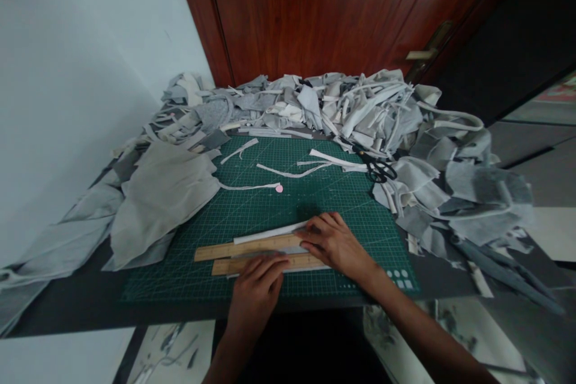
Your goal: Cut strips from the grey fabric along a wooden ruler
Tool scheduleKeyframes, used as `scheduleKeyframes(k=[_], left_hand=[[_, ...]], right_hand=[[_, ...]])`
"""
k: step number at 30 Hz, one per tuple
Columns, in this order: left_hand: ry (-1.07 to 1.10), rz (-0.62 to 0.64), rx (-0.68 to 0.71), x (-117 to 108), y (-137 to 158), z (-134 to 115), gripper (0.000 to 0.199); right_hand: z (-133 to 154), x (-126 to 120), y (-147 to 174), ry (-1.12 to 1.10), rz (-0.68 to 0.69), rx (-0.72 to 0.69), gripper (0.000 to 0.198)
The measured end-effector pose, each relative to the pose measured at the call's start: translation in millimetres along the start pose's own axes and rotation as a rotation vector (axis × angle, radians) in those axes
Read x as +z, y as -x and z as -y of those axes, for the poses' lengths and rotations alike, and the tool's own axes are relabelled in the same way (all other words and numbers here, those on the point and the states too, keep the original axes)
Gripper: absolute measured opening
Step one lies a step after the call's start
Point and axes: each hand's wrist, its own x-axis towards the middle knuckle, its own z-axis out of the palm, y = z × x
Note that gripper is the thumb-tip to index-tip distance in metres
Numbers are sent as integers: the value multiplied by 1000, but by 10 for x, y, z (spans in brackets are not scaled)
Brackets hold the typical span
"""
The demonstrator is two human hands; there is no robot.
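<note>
Two wooden rulers lie nearly parallel on the green cutting mat (288,207), close to its front edge. My left hand (257,281) presses its bent fingers down on the near wooden ruler (221,267). At the right end of the far wooden ruler (211,252), my right hand (335,244) has thumb and fingertips pinched at the end of a white fabric strip (263,233). That strip runs along the ruler's far side. Grey fabric (291,250) shows in the gap between the rulers. My right fingertips partly hide the strip's end.
Grey and off-white fabric scraps (288,102) are heaped around the mat's back and sides. A large grey piece (164,204) overlaps its left edge. Black-handled scissors (381,170) lie at the right. Thin strips and a pink round piece (279,189) rest mid-mat.
</note>
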Motion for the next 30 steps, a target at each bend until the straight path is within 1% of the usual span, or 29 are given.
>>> scheduleKeyframes(k=[3,8,12,16,20,30], left_hand=[[0,2,-8,-5,2,-5,34],[-3,2,-6,6,21,12,32],[2,6,-4,14,26,20,32],[11,9,-9,22,28,20,31],[3,-5,1,30,34,30,30],[1,-23,9,5,-8,3,30]], right_hand=[[-22,3,11,14,-22,55,25],[-180,-73,75,56,-75,150,22],[-249,-112,56,28,-33,132,24],[-215,-59,-26,5,-25,121,24],[-192,-5,-98,6,-48,159,23],[-286,-21,-187,38,-102,265,20]])
